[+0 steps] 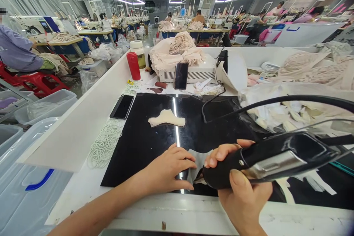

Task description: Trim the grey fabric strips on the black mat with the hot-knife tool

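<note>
Looks mid-piece to me. The grey cloth [196, 159] is lying on the black mat [138, 147], around the middle of the worktop's [155, 214] near edge, right between the two hands. Left hand [173, 166] is loose, fingers spread, with the tips at the cloth's left side; can't tell if they're pressing on it. Right hand [246, 199] has its fingers wrapped firmly round a chunky black corded tool [268, 160], its rounded end right over the cloth, so whatever's happening underneath is mostly blocked.

So I'd call this piece started but not finished, since neither hand is clear of it. There's a cream piece [166, 118] on its own farther back, toward the mat's far edge. Done or waiting? Honestly can't tell. Same goes for the pale strips [318, 182] by the near right corner and that clear bag stuffed with pieces [293, 114] along the right side. No tidy finished stack that I can pick out, so I can't give you a count.
</note>
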Available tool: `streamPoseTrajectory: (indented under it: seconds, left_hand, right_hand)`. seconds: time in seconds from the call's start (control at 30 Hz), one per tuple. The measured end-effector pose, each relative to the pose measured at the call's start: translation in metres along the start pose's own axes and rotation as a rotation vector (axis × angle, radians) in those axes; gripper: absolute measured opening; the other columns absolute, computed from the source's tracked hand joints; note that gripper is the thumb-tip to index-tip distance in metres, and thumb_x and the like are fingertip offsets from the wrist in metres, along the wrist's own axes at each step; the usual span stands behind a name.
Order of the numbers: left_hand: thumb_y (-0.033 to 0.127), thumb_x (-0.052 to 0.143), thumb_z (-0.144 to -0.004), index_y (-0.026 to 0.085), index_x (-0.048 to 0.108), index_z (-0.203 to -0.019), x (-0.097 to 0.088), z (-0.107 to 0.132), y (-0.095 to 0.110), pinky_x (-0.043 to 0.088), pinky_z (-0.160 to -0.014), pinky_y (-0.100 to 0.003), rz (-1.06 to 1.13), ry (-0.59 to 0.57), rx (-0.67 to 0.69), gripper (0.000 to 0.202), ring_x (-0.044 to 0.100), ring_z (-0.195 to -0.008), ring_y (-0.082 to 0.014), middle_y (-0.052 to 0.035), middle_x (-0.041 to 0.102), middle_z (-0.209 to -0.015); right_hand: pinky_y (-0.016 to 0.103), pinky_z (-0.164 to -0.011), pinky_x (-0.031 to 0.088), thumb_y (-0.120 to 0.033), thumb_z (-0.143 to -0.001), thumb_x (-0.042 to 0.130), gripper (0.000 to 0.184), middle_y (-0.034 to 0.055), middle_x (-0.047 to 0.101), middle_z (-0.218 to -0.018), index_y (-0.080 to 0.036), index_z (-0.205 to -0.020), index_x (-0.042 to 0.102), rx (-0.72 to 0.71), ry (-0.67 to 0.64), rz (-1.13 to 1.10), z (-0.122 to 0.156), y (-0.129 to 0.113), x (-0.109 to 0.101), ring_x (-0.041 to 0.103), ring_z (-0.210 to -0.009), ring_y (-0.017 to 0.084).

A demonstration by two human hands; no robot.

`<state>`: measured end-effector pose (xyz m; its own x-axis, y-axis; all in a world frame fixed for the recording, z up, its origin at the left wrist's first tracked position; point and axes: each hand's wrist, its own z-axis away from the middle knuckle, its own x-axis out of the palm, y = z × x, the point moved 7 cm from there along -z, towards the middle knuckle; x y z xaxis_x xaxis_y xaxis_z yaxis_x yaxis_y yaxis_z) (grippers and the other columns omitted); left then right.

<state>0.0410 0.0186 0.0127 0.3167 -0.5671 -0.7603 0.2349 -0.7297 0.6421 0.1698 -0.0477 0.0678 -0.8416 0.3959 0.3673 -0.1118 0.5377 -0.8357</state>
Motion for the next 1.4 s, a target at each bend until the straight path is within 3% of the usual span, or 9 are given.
streamPoseTrajectory:
  seconds: [0.27, 0.4, 0.5, 0.6, 0.87, 1.13, 1.4]
  left_hand:
    - [0.037, 0.09, -0.079, 0.026, 0.068, -0.125, 0.0, 0.003, -0.003, 0.021, -0.125, -0.059, 0.0, 0.015, 0.013, 0.052, 0.057, -0.127, -0.0285, -0.0073, 0.066, -0.13]
    - [0.039, 0.085, -0.084, 0.021, 0.07, -0.114, -0.002, 0.004, -0.002, 0.019, -0.127, -0.056, -0.034, 0.071, 0.028, 0.038, 0.061, -0.119, -0.0251, -0.007, 0.067, -0.122]
    - [0.04, 0.082, -0.087, 0.023, 0.065, -0.127, 0.001, 0.003, 0.0, 0.018, -0.126, -0.06, -0.073, 0.06, 0.027, 0.046, 0.053, -0.133, -0.0287, -0.0089, 0.062, -0.138]
    - [0.042, 0.08, -0.089, 0.024, 0.059, -0.138, 0.006, 0.001, 0.002, 0.021, -0.125, -0.062, -0.104, 0.003, 0.024, 0.056, 0.045, -0.142, -0.0314, -0.009, 0.058, -0.147]
    - [0.043, 0.079, -0.09, 0.025, 0.058, -0.141, 0.013, 0.001, -0.003, 0.021, -0.125, -0.064, -0.162, -0.063, -0.016, 0.058, 0.044, -0.144, -0.031, -0.0067, 0.055, -0.151]
    - [0.04, 0.079, -0.09, 0.025, 0.058, -0.14, 0.011, 0.002, -0.002, 0.021, -0.125, -0.065, -0.149, -0.07, -0.031, 0.057, 0.044, -0.144, -0.0312, -0.0066, 0.055, -0.151]
    - [0.038, 0.08, -0.09, 0.026, 0.059, -0.138, 0.011, 0.001, -0.001, 0.02, -0.125, -0.065, -0.135, -0.074, -0.041, 0.054, 0.046, -0.142, -0.0301, -0.0059, 0.056, -0.149]
  right_hand:
    - [0.036, -0.064, 0.056, -0.033, -0.09, 0.076, 0.036, -0.0009, 0.061, -0.085, -0.029, -0.122, 0.058, 0.007, -0.014, -0.004, -0.004, -0.001, -0.004, 0.06, -0.068, 0.017]
    - [0.033, -0.06, 0.056, -0.03, -0.085, 0.08, 0.037, -0.0021, 0.064, -0.082, -0.027, -0.116, 0.061, -0.058, 0.126, 0.009, -0.024, -0.01, -0.02, 0.061, -0.065, 0.016]
    - [0.031, -0.057, 0.056, -0.027, -0.081, 0.081, 0.037, -0.0032, 0.064, -0.08, -0.026, -0.113, 0.061, -0.101, 0.215, 0.009, -0.038, -0.012, -0.029, 0.061, -0.063, 0.016]
    - [0.031, -0.059, 0.056, -0.028, -0.081, 0.082, 0.041, -0.0037, 0.064, -0.081, -0.026, -0.115, 0.06, -0.103, 0.218, 0.007, -0.044, -0.005, -0.033, 0.061, -0.063, 0.016]
    - [0.034, -0.065, 0.056, -0.029, -0.088, 0.077, 0.038, -0.003, 0.065, -0.087, -0.029, -0.121, 0.058, -0.115, 0.154, 0.031, -0.042, 0.01, -0.028, 0.063, -0.067, 0.015]
    - [0.034, -0.065, 0.056, -0.029, -0.089, 0.076, 0.035, -0.0033, 0.064, -0.086, -0.029, -0.119, 0.058, -0.118, 0.156, 0.062, -0.042, 0.01, -0.028, 0.063, -0.065, 0.014]
    - [0.032, -0.061, 0.055, -0.029, -0.082, 0.079, 0.041, -0.0047, 0.065, -0.082, -0.027, -0.117, 0.057, -0.153, 0.262, 0.043, -0.057, 0.007, -0.043, 0.061, -0.063, 0.014]
